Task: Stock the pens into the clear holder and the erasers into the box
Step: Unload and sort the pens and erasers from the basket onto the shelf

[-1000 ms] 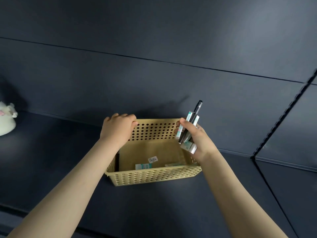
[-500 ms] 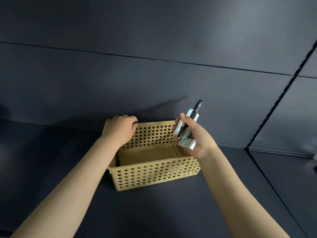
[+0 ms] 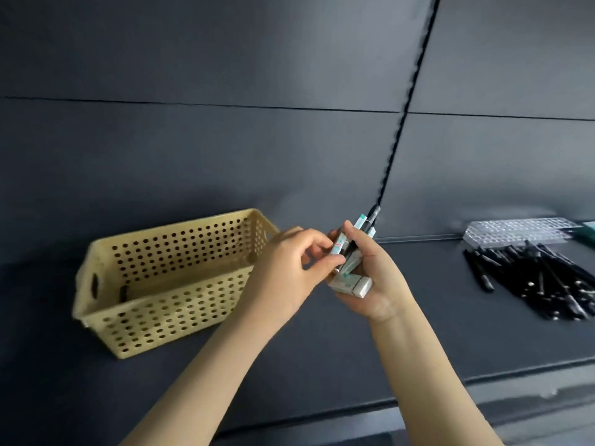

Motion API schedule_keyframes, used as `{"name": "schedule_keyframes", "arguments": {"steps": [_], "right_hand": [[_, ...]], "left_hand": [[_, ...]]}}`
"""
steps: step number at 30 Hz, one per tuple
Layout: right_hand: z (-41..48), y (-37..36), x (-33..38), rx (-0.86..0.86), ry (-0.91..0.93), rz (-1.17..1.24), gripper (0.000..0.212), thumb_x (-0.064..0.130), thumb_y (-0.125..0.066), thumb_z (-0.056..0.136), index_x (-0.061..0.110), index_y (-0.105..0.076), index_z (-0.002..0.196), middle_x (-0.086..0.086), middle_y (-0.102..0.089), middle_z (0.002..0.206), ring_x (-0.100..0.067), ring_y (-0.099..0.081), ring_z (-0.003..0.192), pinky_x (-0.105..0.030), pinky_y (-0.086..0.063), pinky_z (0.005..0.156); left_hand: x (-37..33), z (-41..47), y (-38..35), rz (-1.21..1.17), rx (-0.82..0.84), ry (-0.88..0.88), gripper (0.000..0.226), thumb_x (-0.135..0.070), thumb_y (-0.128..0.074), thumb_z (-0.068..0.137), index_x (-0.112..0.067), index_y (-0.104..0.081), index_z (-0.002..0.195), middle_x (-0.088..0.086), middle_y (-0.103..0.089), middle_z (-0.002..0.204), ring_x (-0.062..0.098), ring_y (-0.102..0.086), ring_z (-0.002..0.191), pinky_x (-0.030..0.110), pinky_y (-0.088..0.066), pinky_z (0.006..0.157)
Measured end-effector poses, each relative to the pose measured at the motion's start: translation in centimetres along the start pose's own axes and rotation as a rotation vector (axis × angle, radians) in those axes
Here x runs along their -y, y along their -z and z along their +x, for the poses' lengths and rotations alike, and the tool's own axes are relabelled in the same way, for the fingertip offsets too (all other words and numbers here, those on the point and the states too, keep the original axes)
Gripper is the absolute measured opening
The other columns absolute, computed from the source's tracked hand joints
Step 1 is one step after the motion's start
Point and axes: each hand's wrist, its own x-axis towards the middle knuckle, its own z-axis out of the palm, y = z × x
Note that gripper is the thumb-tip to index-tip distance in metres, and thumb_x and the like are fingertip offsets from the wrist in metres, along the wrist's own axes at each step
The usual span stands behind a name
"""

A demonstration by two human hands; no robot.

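Note:
My right hand grips a bundle: a black pen pointing up and several white erasers with teal sleeves. My left hand has its thumb and fingers pinched on one eraser of that bundle. The yellow perforated basket stands on the dark shelf to the left, apart from both hands. A pile of black pens lies at the far right, with the clear holder behind it against the back wall.
The dark shelf surface runs under everything, with its front edge near the bottom right. A black slotted upright runs up the back wall. A teal object shows at the right edge.
My left hand let go of the basket's back rim and moved right to pinch the bundle. The view swung right, bringing the pen pile and clear holder into sight.

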Motion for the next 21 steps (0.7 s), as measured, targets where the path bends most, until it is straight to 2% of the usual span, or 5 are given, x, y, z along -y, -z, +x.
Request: {"name": "schedule_keyframes", "arguments": {"steps": [2,7,11,17,21], "right_hand": [[-2.6,3.1,2.6,-0.044,0.040,-0.011,0.017,0.027,-0.065,0.091,0.012,-0.061,0.086,-0.002,-0.065,0.084,-0.026,-0.069,0.090,-0.033,-0.051,0.091],[-9.7,12.5,10.2,-0.144,0.113,-0.062,0.027,0.035,-0.070,0.084,0.011,-0.063,0.095,-0.006,-0.064,0.097,-0.027,-0.063,0.101,-0.036,-0.047,0.096],[-15.1,19.4,16.3,-0.213,0.182,-0.044,0.042,0.035,-0.071,0.080,0.012,-0.061,0.114,-0.005,-0.066,0.103,-0.021,-0.066,0.087,-0.031,-0.057,0.074],[-20.8,27.7,23.3,-0.391,0.238,-0.035,0.023,0.034,-0.065,0.088,0.012,-0.065,0.081,-0.002,-0.062,0.075,-0.015,-0.058,0.071,-0.025,-0.039,0.069],[-23.1,32.0,27.3,-0.424,0.325,0.083,0.026,0.034,-0.064,0.087,0.017,-0.068,0.068,0.004,-0.065,0.070,-0.008,-0.061,0.063,-0.021,-0.041,0.064]], "left_hand": [[-2.5,0.0,-3.7,-0.048,0.040,-0.014,0.014,-0.033,-0.074,0.083,-0.023,-0.071,0.092,-0.015,-0.063,0.079,0.004,-0.056,0.074,0.013,-0.042,0.064],[-10.6,-0.6,-14.3,-0.139,0.114,-0.050,0.003,-0.023,-0.071,0.086,-0.022,-0.071,0.089,-0.014,-0.065,0.079,0.003,-0.059,0.076,0.008,-0.040,0.064],[-16.9,-1.5,-23.2,-0.197,0.113,-0.060,0.001,-0.015,-0.070,0.086,-0.016,-0.070,0.086,-0.009,-0.064,0.079,0.004,-0.060,0.075,0.008,-0.043,0.063],[-23.7,-2.3,-33.3,-0.323,0.098,0.004,0.004,-0.007,-0.067,0.087,-0.009,-0.068,0.090,-0.002,-0.066,0.084,0.005,-0.061,0.076,0.009,-0.046,0.065],[-26.1,-1.2,-38.1,-0.441,0.197,0.112,0.007,-0.012,-0.064,0.091,-0.015,-0.068,0.095,-0.003,-0.070,0.085,0.007,-0.065,0.078,0.019,-0.052,0.071]]}}
